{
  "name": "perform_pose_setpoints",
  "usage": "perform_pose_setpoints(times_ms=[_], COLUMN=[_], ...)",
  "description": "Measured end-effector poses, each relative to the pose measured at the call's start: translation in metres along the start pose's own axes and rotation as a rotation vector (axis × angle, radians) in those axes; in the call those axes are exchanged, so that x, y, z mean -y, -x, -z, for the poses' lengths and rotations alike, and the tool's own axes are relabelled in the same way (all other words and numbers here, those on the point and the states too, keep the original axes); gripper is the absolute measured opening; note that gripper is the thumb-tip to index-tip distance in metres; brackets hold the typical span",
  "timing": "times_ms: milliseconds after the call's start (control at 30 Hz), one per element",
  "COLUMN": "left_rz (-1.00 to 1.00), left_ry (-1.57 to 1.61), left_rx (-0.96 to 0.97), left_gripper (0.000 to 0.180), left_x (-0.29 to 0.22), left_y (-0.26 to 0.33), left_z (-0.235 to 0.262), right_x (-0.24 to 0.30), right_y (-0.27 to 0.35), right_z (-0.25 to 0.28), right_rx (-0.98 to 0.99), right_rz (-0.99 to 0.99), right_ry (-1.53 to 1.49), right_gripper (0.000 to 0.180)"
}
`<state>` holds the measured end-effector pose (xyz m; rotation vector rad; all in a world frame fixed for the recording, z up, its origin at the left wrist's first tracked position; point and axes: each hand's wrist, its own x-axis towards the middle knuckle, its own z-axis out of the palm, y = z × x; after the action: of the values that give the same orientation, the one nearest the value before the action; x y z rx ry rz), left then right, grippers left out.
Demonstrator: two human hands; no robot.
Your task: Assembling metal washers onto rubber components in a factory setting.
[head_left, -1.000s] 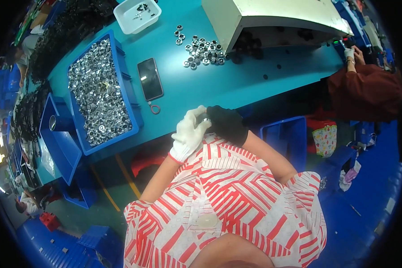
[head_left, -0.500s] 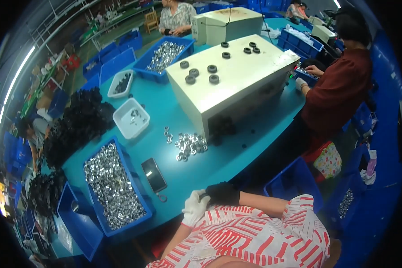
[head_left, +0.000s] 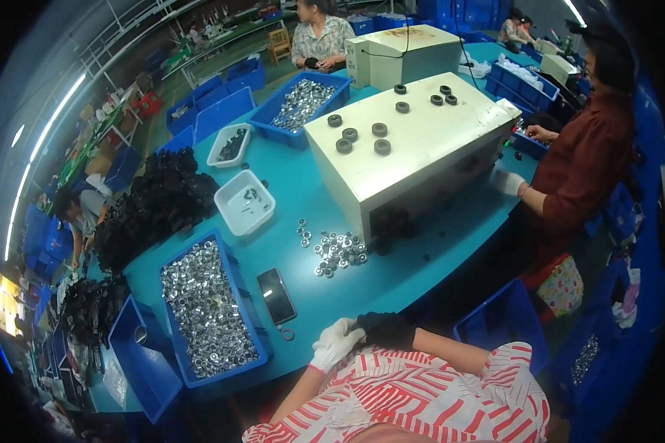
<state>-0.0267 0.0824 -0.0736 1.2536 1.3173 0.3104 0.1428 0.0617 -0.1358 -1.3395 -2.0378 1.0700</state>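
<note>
Left hand [head_left: 335,342] in white glove and right hand [head_left: 384,328] in black glove met at desk [head_left: 391,284] edge, each grip empty, loosely curled. Phone [head_left: 276,295] lay up-left, nearer the left, long axis pointing away.

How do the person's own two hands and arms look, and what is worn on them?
The left hand wears a white knit glove, the right hand a black glove. Both forearms are bare beyond the gloves. Short sleeves of a red-and-white striped shirt cover the upper arms.
</note>
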Motion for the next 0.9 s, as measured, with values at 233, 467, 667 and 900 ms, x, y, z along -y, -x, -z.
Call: perform_pose_setpoints(times_ms=[233,467,667,900], left_rz=[0.018,-0.106,-0.035,-0.055], left_ry=[0.388,0.106,0.327,0.526], left_rx=[0.003,-0.15,-0.049,-0.002], left_gripper=[0.035,0.025,0.023,0.035], left_x=[0.033,0.037,0.028,0.027], left_y=[-0.013,-0.01,-0.02,-0.026], left_z=[0.002,-0.008,-0.008,-0.005], right_x=[-0.003,0.002,0.0,0.009], right_y=[-0.005,-0.007,-0.006,-0.004], right_z=[-0.013,-0.018,-0.015,0.011], right_rx=[-0.147,-0.043,-0.125,-0.214], right_rz=[-0.153,-0.094,-0.153,-0.153], right_ry=[-0.258,-0.018,0.016,-0.36], right_gripper=[0.032,0.034,0.033,0.044])
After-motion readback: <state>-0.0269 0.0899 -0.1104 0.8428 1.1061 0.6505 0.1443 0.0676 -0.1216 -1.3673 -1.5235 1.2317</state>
